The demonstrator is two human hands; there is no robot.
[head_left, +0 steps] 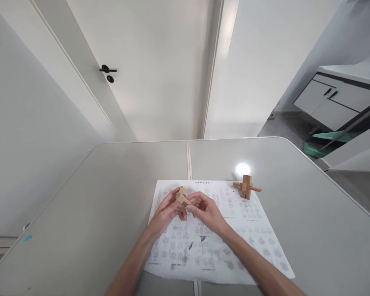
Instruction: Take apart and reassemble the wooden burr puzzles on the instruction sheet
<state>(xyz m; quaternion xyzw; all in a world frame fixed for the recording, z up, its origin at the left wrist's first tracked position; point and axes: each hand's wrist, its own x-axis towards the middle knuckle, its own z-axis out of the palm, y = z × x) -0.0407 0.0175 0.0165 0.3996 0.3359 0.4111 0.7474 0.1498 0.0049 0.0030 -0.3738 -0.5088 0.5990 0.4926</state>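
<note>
Light wooden puzzle pieces (181,197) are held up between my two hands, above a printed sheet (209,255). My left hand (166,210) is closed around their left side, fingers behind and thumb in front. From the right, my right hand (207,210) pinches the lower right end with thumb and fingers. Fingers cover part of the pieces, so how they join is partly hidden. To the right, a joined wooden puzzle (246,187) with a crossing bar sits at the sheet's upper right edge, apart from both hands.
The grey table (80,213) has a pale seam (189,160) down its middle. Beyond its far edge stands a white door (160,82) with a black handle (107,70). At the right are a white cabinet (336,98) and a green basin (314,150) on the floor.
</note>
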